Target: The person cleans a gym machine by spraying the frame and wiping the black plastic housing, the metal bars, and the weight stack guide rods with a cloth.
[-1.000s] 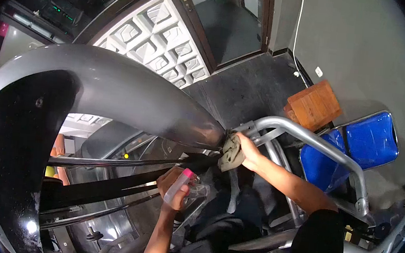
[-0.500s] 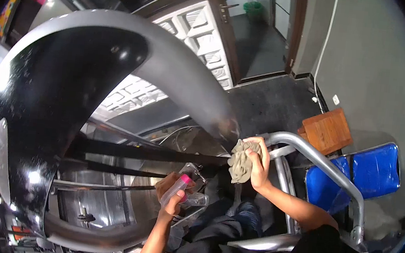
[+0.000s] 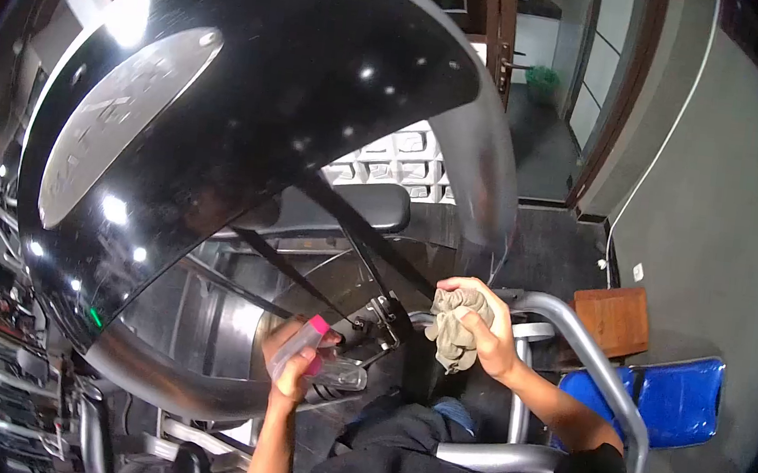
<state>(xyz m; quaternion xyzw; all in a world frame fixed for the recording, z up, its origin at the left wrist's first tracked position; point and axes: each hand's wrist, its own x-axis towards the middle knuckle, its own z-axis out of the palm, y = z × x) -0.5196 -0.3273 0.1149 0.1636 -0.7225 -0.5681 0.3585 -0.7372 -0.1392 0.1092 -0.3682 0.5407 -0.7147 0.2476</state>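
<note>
My left hand (image 3: 294, 371) is closed around a translucent plastic bottle (image 3: 297, 346) with a pink cap that points up. A second clear bottle (image 3: 341, 374), pink at its near end, sticks out sideways to the right from the same hand. In my right hand (image 3: 490, 341) is a crumpled beige cloth (image 3: 454, 335), gripped between thumb and fingers, with its folds hanging below. Both hands are in front of my body, close to a large curved gym machine with a glossy black panel (image 3: 275, 87) and a rounded grey frame (image 3: 487, 174).
A silver tube rail (image 3: 594, 342) curves beside my right forearm. Beyond it are blue seats (image 3: 677, 402) and a wooden box (image 3: 611, 318) near the grey wall (image 3: 725, 199). Dark straps (image 3: 361, 230) run beneath the black panel. An open doorway (image 3: 548, 125) lies at the back.
The view has shifted, and the black panel fills more of it. Both hands keep their hold; the cloth hangs lower, its folds rearranged.
</note>
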